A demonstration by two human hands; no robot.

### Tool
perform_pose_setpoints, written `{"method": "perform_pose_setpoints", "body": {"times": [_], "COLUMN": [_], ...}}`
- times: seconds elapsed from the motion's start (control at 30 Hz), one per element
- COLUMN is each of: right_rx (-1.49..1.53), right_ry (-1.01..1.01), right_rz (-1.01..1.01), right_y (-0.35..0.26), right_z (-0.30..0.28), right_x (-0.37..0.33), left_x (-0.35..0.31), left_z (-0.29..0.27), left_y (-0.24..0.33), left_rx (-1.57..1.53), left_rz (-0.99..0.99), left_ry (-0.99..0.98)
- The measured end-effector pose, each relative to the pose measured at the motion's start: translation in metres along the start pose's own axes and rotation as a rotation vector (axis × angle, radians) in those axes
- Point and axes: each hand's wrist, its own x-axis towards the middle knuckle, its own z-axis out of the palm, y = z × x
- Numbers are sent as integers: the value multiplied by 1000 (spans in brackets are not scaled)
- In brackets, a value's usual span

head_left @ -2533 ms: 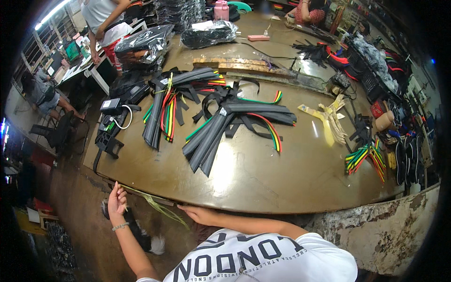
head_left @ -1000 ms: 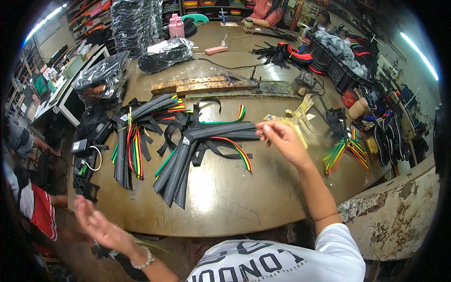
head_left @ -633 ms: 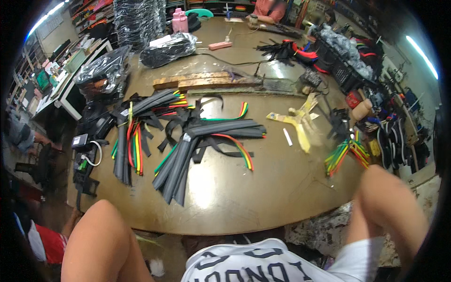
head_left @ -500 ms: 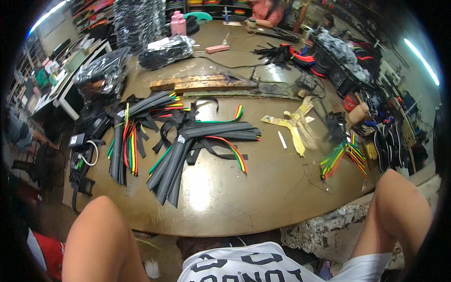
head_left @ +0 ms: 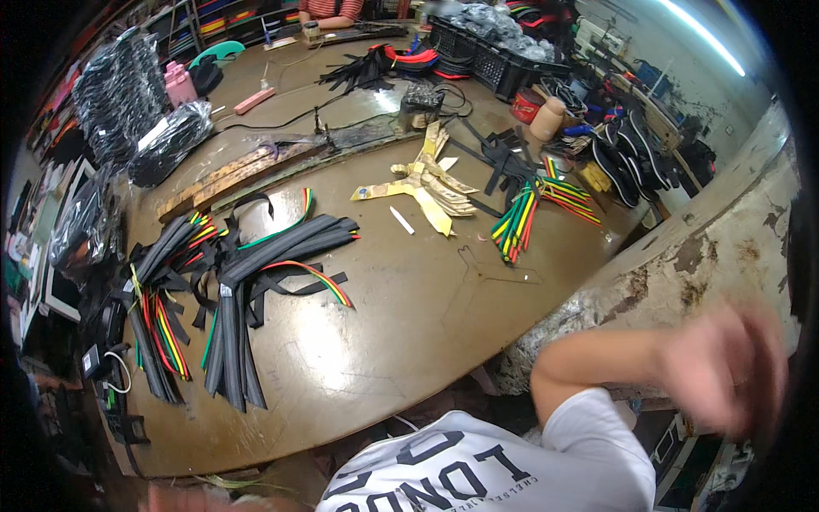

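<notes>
My right hand is off the table's right side, beside a peeling wall. Motion smears its fingers, so I cannot make out whether it holds anything. Only a blurred sliver of my left arm or hand shows at the bottom edge, its fingers hidden. On the brown table lie a bundle of grey-black straps with red, yellow and green striped ends and a similar bundle to its left. Farther right are yellow strip-like pieces, a white stick and a bunch of striped strips.
Wooden bars lie across the table's middle. Plastic-wrapped black packages and a pink bottle stand at the far left. A black crate is at the back, where another person in red stripes sits. Black padded straps lie right.
The view has swung to the right and tilted. My right arm has bent, bringing the blurred hand into view, while my left arm has dropped mostly out of sight. The table items look unmoved.
</notes>
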Motion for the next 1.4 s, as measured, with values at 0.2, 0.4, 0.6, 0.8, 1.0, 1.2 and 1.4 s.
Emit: {"method": "perform_pose_setpoints", "body": {"times": [0.2,0.4,0.6,0.8,1.0,1.2,1.4], "right_rx": [-320,-367,-780,-973,-815,-569,-160], "right_ry": [-135,-405,-688,-764,-621,-411,-221], "right_rz": [1455,1256,819,1058,1134,904,1435], "right_y": [175,290,418,441,454,409,261], "right_z": [-10,100,185,218,206,173,76], "right_x": [-200,-282,-337,-355,-357,-318,-256], "left_x": [-69,-97,-103,-103,-103,-106,-111], "left_z": [22,36,22,23,34,44,66], "left_y": [-119,-180,-195,-199,-196,-186,-176], "left_rx": [746,1016,1094,975,734,679,612], "left_rz": [-648,-803,-692,-714,-623,-648,-603], "left_ry": [-340,-575,-397,-433,-548,-559,-639]}}
